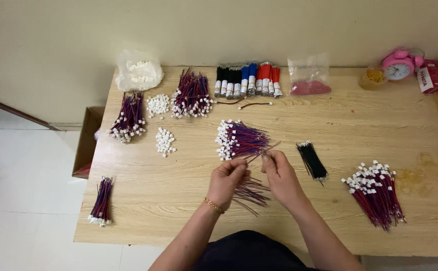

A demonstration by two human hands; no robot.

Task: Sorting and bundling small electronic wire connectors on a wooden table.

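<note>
While our left hand [227, 179] closes around a loose bunch of red-and-blue wires [250, 192] over the wooden table [168, 200], our right hand [280, 176] pinches a single wire [265, 150] between its fingertips. Just beyond lies a fanned bundle with white connectors [239, 139]; farther back, a row of wire rolls [248, 80].

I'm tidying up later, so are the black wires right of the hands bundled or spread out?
Bundled. The black wires lie together in one tight, slanted bunch on the table, just right of the right hand, untouched.
</note>
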